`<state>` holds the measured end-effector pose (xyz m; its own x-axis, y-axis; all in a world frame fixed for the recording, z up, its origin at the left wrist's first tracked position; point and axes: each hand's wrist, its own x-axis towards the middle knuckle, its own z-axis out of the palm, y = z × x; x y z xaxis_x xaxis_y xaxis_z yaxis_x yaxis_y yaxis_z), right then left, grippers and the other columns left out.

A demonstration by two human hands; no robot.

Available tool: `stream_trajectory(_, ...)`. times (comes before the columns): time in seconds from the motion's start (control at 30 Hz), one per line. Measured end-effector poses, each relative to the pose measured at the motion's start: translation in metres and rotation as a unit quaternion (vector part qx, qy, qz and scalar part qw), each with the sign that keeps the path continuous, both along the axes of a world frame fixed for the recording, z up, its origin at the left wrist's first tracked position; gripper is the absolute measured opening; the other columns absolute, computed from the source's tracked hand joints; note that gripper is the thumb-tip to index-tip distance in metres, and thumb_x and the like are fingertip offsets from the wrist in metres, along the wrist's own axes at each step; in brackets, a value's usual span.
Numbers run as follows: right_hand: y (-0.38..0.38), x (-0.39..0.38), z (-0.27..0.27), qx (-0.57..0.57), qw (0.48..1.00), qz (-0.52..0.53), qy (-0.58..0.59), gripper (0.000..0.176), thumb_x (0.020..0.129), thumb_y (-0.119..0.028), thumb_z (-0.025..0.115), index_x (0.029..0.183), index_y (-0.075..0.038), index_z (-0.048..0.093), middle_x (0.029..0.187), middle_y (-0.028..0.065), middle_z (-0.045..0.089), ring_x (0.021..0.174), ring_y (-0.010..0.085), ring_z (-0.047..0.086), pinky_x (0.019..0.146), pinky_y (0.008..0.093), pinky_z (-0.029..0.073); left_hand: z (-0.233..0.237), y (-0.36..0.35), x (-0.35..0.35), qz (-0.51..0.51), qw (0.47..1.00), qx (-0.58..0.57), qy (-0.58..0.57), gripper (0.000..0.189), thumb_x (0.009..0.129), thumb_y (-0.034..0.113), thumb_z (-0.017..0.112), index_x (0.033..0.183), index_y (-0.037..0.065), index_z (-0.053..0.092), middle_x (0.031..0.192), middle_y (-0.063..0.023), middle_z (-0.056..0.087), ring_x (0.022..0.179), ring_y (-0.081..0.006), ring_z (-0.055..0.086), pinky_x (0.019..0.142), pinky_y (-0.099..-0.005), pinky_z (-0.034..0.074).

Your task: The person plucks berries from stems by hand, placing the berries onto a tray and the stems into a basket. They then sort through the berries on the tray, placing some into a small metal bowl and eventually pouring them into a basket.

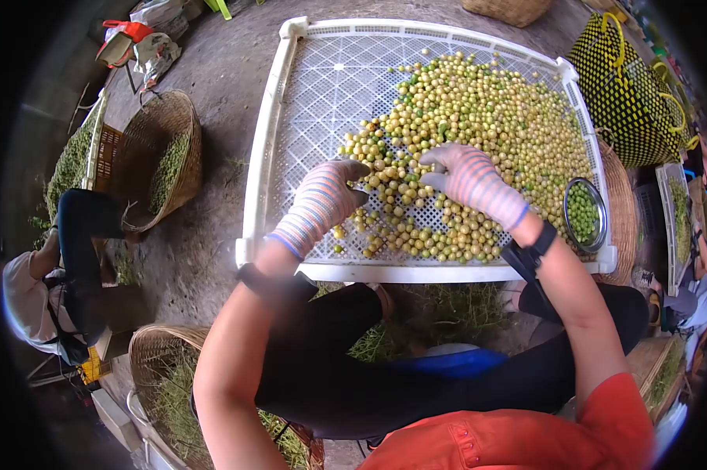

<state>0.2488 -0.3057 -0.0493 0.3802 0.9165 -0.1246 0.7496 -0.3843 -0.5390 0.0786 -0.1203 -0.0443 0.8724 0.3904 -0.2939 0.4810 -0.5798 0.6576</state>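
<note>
A white plastic mesh tray (322,94) lies before me, its right and middle part covered by a layer of small round yellow-green fruits (479,110). My left hand (322,200), in a striped glove with grey fingertips, is at the left edge of the fruits, thumb and fingers apart. Over the middle of the fruits, my right hand (475,180) wears a similar glove; its fingers are spread a little and touch the fruits. No fruit is visibly held in either hand. A metal bowl (602,227) of greener fruits sits in the tray's lower right corner.
Wicker baskets with green stems stand at the upper left (185,117) and lower left (146,345). A black-and-yellow woven bag (624,94) is at the upper right. One person (36,286) sits at the left; another (702,301) is partly visible at the right.
</note>
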Motion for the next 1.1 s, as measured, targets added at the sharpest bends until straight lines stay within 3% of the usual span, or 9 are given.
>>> stream_trajectory(0.07, 0.013, 0.004, -0.02, -0.022, 0.994, 0.018, -0.101, 0.029, 0.076, -0.031, 0.068, 0.099, -0.013, 0.069, 0.092, 0.0108, 0.067, 0.088, 0.0288, 0.063, 0.081, 0.0388, 0.049, 0.001, -0.01, 0.006, 0.003, 1.0, 0.001, 0.001, 0.042, 0.073, 0.017, 0.071, 0.115, 0.014, 0.064, 0.099, -0.0165, 0.067, 0.093, -0.0309, 0.065, 0.085, -0.0376, 0.05)
stream_trajectory(0.23, 0.015, 0.002, -0.031, -0.037, 0.996, -0.005, -0.077, 0.022, 0.075, -0.027, 0.068, 0.09, -0.01, 0.071, 0.082, 0.0102, 0.068, 0.077, 0.0266, 0.065, 0.074, 0.0382, 0.051, -0.019, -0.024, 0.01, -0.004, 0.993, 0.025, -0.114, 0.041, 0.074, 0.017, 0.069, 0.115, 0.013, 0.064, 0.098, -0.0167, 0.067, 0.091, -0.0301, 0.065, 0.083, -0.0375, 0.05)
stream_trajectory(0.3, 0.011, 0.004, -0.026, -0.008, 0.992, -0.04, 0.117, 0.018, 0.075, -0.024, 0.068, 0.086, -0.01, 0.071, 0.074, 0.0094, 0.068, 0.068, 0.02, 0.063, 0.069, 0.034, 0.051, -0.017, -0.031, 0.015, -0.007, 0.995, 0.012, -0.101, 0.042, 0.074, 0.017, 0.071, 0.115, 0.012, 0.063, 0.098, -0.0158, 0.068, 0.091, -0.0299, 0.065, 0.083, -0.0372, 0.05)
stream_trajectory(0.6, 0.007, -0.013, -0.004, 0.083, 0.937, -0.077, 0.331, 0.014, 0.078, -0.017, 0.07, 0.078, -0.002, 0.067, 0.064, 0.0009, 0.061, 0.057, 0.0077, 0.053, 0.054, 0.0235, 0.043, -0.004, -0.043, 0.021, -0.045, 0.992, -0.038, -0.116, 0.021, 0.081, 0.014, 0.068, 0.099, 0.004, 0.068, 0.081, -0.0098, 0.069, 0.074, -0.0204, 0.065, 0.069, -0.0331, 0.051)
stream_trajectory(0.67, 0.001, -0.013, 0.003, 0.114, 0.832, -0.155, 0.52, 0.018, 0.08, -0.021, 0.07, 0.079, -0.004, 0.066, 0.061, -0.0009, 0.057, 0.053, 0.007, 0.05, 0.049, 0.021, 0.039, -0.008, -0.042, 0.019, -0.001, 0.976, -0.153, -0.154, 0.022, 0.084, 0.021, 0.067, 0.097, 0.003, 0.068, 0.076, -0.01, 0.068, 0.067, -0.0154, 0.065, 0.063, -0.0297, 0.049)
stream_trajectory(0.83, -0.011, -0.008, 0.003, 0.104, 0.829, -0.16, 0.525, 0.023, 0.082, -0.029, 0.069, 0.077, -0.007, 0.063, 0.059, -0.0011, 0.056, 0.05, 0.007, 0.05, 0.046, 0.0196, 0.038, 0.006, -0.044, 0.02, 0.058, 0.911, -0.391, -0.117, 0.027, 0.09, 0.019, 0.061, 0.109, 0.0, 0.063, 0.087, -0.0053, 0.068, 0.072, -0.0141, 0.066, 0.058, -0.0246, 0.05)
stream_trajectory(0.97, -0.009, -0.015, 0.004, 0.127, 0.855, -0.192, 0.464, 0.028, 0.085, -0.033, 0.067, 0.078, -0.006, 0.064, 0.061, -0.0006, 0.059, 0.052, 0.0085, 0.054, 0.047, 0.0206, 0.041, -0.004, -0.054, 0.026, 0.1, 0.78, -0.601, -0.142, 0.028, 0.091, 0.016, 0.058, 0.115, 0.001, 0.059, 0.093, -0.0083, 0.068, 0.077, -0.0185, 0.068, 0.058, -0.0242, 0.054)
stream_trajectory(1.07, -0.004, -0.022, 0.009, 0.154, 0.969, -0.149, 0.123, 0.024, 0.084, -0.026, 0.066, 0.081, -0.002, 0.066, 0.064, 0.0062, 0.063, 0.058, 0.0183, 0.062, 0.054, 0.0321, 0.048, -0.009, -0.061, 0.029, 0.112, 0.772, -0.609, -0.141, 0.027, 0.091, 0.016, 0.057, 0.115, 0.002, 0.058, 0.092, -0.0078, 0.067, 0.079, -0.0174, 0.065, 0.06, -0.0252, 0.051)
stream_trajectory(1.1, -0.006, -0.022, 0.009, 0.154, 0.969, -0.15, 0.123, 0.024, 0.084, -0.026, 0.066, 0.081, -0.002, 0.066, 0.064, 0.0062, 0.063, 0.058, 0.0183, 0.062, 0.054, 0.0321, 0.048, -0.01, -0.061, 0.029, 0.112, 0.772, -0.61, -0.14, 0.027, 0.091, 0.016, 0.057, 0.115, 0.002, 0.058, 0.092, -0.0078, 0.067, 0.079, -0.0174, 0.065, 0.06, -0.0252, 0.051)
